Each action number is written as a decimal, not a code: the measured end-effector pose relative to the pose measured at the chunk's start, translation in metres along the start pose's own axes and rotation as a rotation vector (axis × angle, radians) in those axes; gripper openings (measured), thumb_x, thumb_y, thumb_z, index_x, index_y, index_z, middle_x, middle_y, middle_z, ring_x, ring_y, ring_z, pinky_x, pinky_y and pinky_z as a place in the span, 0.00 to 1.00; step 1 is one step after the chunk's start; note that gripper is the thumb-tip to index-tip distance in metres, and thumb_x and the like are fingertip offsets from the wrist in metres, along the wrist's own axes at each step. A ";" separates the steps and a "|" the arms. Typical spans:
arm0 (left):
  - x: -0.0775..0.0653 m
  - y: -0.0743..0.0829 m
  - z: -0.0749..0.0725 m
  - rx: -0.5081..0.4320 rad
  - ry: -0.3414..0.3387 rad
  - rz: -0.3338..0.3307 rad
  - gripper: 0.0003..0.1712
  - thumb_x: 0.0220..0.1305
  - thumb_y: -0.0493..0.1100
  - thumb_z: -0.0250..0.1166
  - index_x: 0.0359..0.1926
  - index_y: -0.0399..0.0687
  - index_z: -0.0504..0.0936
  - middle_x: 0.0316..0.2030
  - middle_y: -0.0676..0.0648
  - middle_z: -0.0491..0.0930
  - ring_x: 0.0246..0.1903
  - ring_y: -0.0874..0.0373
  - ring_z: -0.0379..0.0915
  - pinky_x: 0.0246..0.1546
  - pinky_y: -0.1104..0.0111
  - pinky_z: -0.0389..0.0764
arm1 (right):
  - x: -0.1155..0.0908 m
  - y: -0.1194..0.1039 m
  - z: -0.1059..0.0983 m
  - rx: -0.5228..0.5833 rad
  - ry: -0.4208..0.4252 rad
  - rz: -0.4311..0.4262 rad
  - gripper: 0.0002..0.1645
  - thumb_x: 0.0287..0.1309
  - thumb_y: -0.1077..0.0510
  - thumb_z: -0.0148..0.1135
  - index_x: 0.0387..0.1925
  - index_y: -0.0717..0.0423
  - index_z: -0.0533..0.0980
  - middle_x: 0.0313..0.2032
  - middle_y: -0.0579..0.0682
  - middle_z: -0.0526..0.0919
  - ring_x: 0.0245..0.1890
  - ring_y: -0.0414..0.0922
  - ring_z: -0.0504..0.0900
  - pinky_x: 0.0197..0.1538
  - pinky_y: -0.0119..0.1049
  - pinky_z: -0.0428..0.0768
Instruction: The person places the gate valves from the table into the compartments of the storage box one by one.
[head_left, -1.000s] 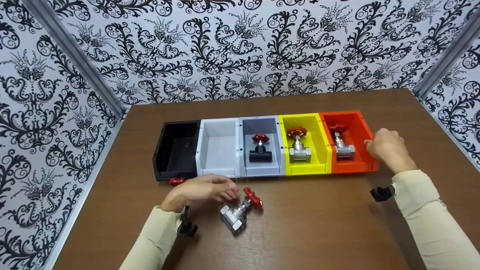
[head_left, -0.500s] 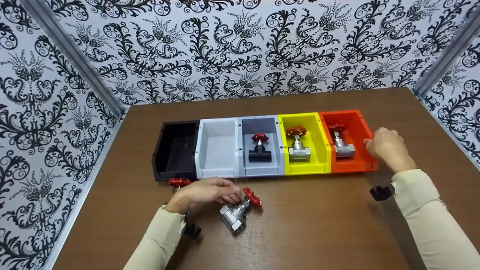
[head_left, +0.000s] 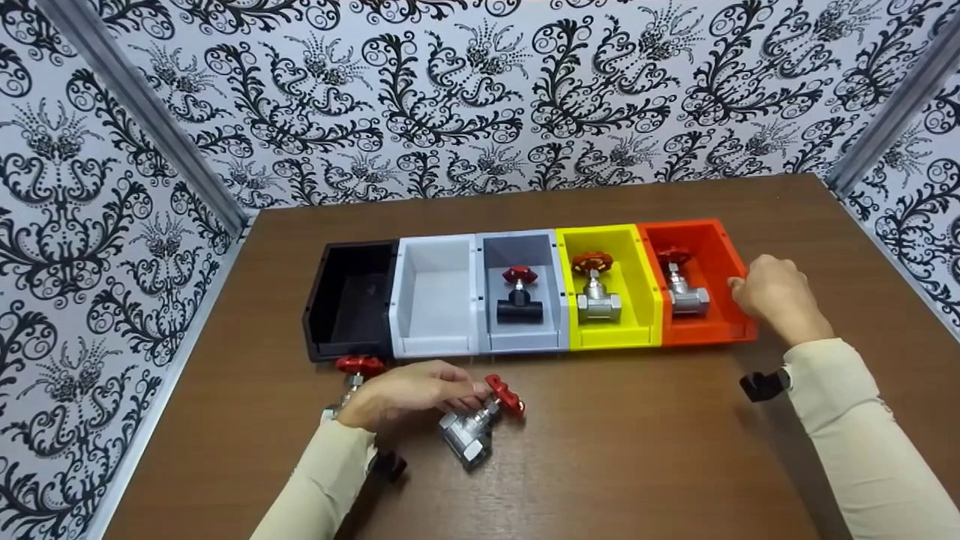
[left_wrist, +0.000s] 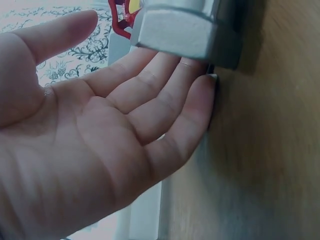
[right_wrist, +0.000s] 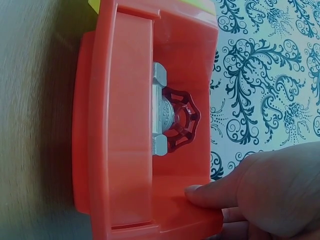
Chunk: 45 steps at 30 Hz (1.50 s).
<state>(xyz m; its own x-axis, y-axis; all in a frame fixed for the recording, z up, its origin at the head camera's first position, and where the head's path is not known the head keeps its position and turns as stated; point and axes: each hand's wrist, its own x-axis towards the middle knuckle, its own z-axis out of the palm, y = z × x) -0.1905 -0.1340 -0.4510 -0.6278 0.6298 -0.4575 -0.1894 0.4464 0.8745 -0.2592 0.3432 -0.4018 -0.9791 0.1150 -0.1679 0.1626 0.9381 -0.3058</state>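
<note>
A metal valve with a red handwheel (head_left: 466, 438) lies tilted on the table in front of the white bin. My left hand (head_left: 412, 391) is right beside it, thumb spread; in the left wrist view the loosely bent fingers (left_wrist: 165, 95) reach behind the valve body (left_wrist: 180, 30), and contact is unclear. My right hand (head_left: 776, 296) grips the right wall of the orange bin (head_left: 731, 334), thumb (right_wrist: 210, 194) inside and fingers outside. Inside that bin stands another valve (head_left: 686, 298). A further red-wheeled valve (head_left: 360, 366) is partly hidden behind my left wrist.
Left of the orange bin, joined in a row, are a yellow bin (head_left: 634, 322) with a valve (head_left: 598, 300), a grey bin (head_left: 525, 341) with a black-bodied valve (head_left: 520, 306), a white bin (head_left: 439, 300) and a black bin (head_left: 352, 307). Patterned walls (head_left: 487, 97) enclose the table.
My left hand has shifted slightly right, its fingers closer to the valve on the table. More of the valve behind the left wrist shows. The right hand stays on the orange bin.
</note>
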 end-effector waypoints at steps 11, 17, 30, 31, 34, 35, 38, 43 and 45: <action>0.001 0.005 0.004 0.188 0.022 -0.016 0.18 0.72 0.53 0.58 0.31 0.46 0.83 0.23 0.55 0.70 0.25 0.63 0.61 0.27 0.70 0.61 | 0.001 0.001 0.001 0.001 0.009 -0.006 0.23 0.66 0.54 0.54 0.37 0.76 0.74 0.31 0.71 0.76 0.30 0.65 0.76 0.34 0.52 0.76; 0.001 0.006 0.006 0.198 0.023 -0.040 0.17 0.70 0.53 0.59 0.28 0.50 0.82 0.22 0.56 0.71 0.24 0.64 0.63 0.28 0.70 0.62 | 0.000 0.001 0.001 -0.002 0.011 -0.009 0.23 0.66 0.54 0.54 0.38 0.77 0.74 0.31 0.71 0.76 0.30 0.64 0.77 0.32 0.51 0.77; 0.002 0.002 0.010 0.176 0.097 -0.116 0.21 0.65 0.57 0.63 0.49 0.46 0.83 0.43 0.51 0.80 0.44 0.58 0.74 0.49 0.64 0.73 | 0.000 0.002 0.001 -0.022 0.026 -0.034 0.21 0.66 0.55 0.54 0.35 0.75 0.74 0.30 0.71 0.75 0.31 0.67 0.76 0.37 0.57 0.76; 0.002 0.001 0.011 0.157 0.103 -0.119 0.23 0.65 0.57 0.63 0.50 0.45 0.83 0.44 0.50 0.80 0.44 0.57 0.74 0.50 0.63 0.73 | 0.000 0.002 0.001 -0.019 0.024 -0.030 0.21 0.66 0.54 0.54 0.35 0.75 0.74 0.30 0.71 0.75 0.30 0.66 0.76 0.37 0.56 0.75; 0.001 -0.002 0.011 0.056 0.089 -0.112 0.22 0.65 0.53 0.64 0.50 0.41 0.82 0.41 0.49 0.81 0.40 0.58 0.75 0.45 0.66 0.75 | 0.000 0.002 0.001 -0.009 0.018 -0.020 0.21 0.66 0.54 0.54 0.34 0.74 0.74 0.29 0.69 0.75 0.29 0.65 0.76 0.34 0.52 0.75; 0.001 -0.003 0.011 0.036 0.082 -0.109 0.22 0.65 0.52 0.64 0.50 0.40 0.82 0.40 0.49 0.81 0.39 0.58 0.76 0.44 0.67 0.75 | 0.000 0.002 0.001 -0.006 0.014 -0.017 0.21 0.66 0.54 0.54 0.35 0.74 0.74 0.29 0.69 0.75 0.29 0.64 0.76 0.34 0.52 0.75; -0.001 -0.004 0.011 -0.004 0.043 -0.093 0.20 0.66 0.51 0.63 0.48 0.40 0.82 0.36 0.49 0.80 0.35 0.58 0.75 0.41 0.69 0.74 | 0.000 0.002 0.001 0.004 0.011 -0.015 0.21 0.67 0.54 0.54 0.35 0.74 0.74 0.29 0.69 0.75 0.29 0.64 0.76 0.32 0.50 0.75; -0.005 -0.005 0.009 -0.007 0.009 -0.062 0.19 0.67 0.50 0.63 0.49 0.39 0.81 0.40 0.49 0.80 0.40 0.58 0.75 0.46 0.67 0.73 | -0.001 0.002 0.002 0.010 0.015 -0.016 0.21 0.67 0.55 0.54 0.35 0.74 0.74 0.29 0.69 0.75 0.28 0.63 0.76 0.31 0.49 0.75; -0.006 -0.006 0.007 -0.016 0.002 -0.049 0.18 0.68 0.48 0.62 0.50 0.39 0.81 0.41 0.50 0.79 0.42 0.59 0.73 0.49 0.67 0.72 | -0.001 0.001 0.002 0.006 0.014 -0.015 0.21 0.67 0.55 0.54 0.36 0.75 0.74 0.29 0.69 0.75 0.28 0.63 0.76 0.31 0.48 0.75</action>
<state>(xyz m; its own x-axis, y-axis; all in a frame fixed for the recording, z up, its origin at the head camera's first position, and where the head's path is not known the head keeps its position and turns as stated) -0.1801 -0.1362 -0.4549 -0.6186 0.6063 -0.4997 -0.2318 0.4668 0.8534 -0.2582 0.3434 -0.4042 -0.9830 0.1058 -0.1499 0.1488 0.9377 -0.3139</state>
